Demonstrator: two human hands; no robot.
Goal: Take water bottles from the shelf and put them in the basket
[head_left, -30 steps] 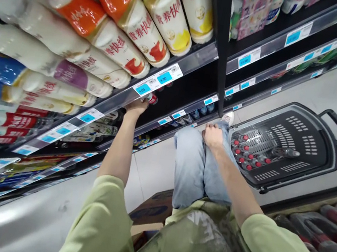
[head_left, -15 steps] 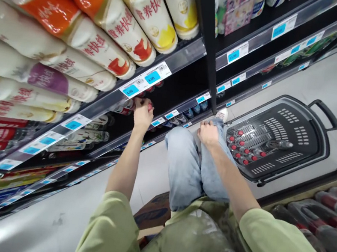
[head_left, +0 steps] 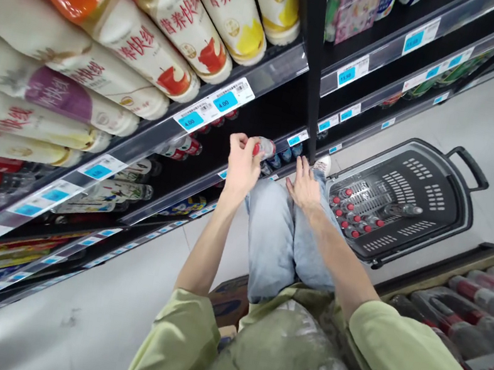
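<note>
My left hand is closed around a small clear bottle with a red cap, held out in front of the dark shelf. More red-capped bottles stand on that shelf behind it. My right hand rests on my knee in light blue jeans, its fingers stretched out, a short way from the bottle. A black basket on the floor to the right holds several red-capped bottles.
Large milk-drink bottles fill the upper shelf at left, above blue price tags. A black upright post divides the shelving. Shrink-wrapped bottle packs lie at the lower right. A cardboard box sits under my legs.
My left hand has come out of the shelf toward my knee with a red-capped bottle in it. My right hand has opened its fingers on the knee.
</note>
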